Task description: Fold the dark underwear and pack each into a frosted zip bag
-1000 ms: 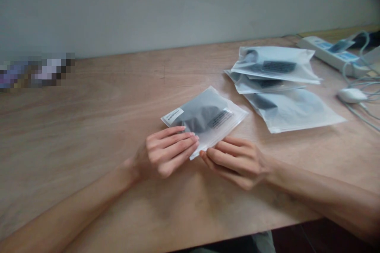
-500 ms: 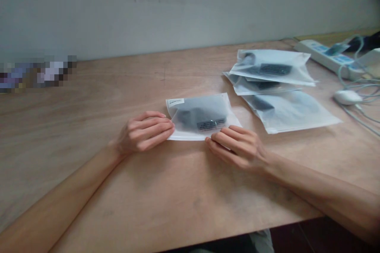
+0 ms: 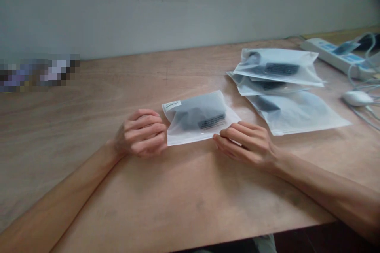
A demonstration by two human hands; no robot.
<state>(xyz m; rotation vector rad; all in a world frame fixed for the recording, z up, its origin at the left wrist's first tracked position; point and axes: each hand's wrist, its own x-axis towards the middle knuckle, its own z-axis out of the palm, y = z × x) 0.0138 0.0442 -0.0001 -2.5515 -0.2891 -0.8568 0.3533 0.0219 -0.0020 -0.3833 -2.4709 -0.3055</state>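
Observation:
A frosted plastic zip bag (image 3: pixel 192 130) lies tilted in front of me, with a dark item showing through it. Black print is on its front, and a small white label sticks to its upper left corner. My right hand (image 3: pixel 245 142) pinches the bag's lower right corner between thumb and fingers. Just off the bag's left edge, my left hand (image 3: pixel 142 134) is closed, its fingers curled and slightly blurred. A narrow gap shows between it and the bag. What lies inside its palm is out of sight, but nothing sticks out of it.
Several similar frosted bags (image 3: pixel 299 114) lie overlapping at the right on the wooden table (image 3: pixel 118 205). Behind them are a white power strip (image 3: pixel 329 53), tangled cables and a white rounded device (image 3: pixel 356 98). A wall (image 3: pixel 178 16) borders the back, and a pixelated patch covers the far left.
My left hand has come off the bag's left edge and moved slightly left. The bag has turned a little, its right side rising, while my right hand keeps its corner.

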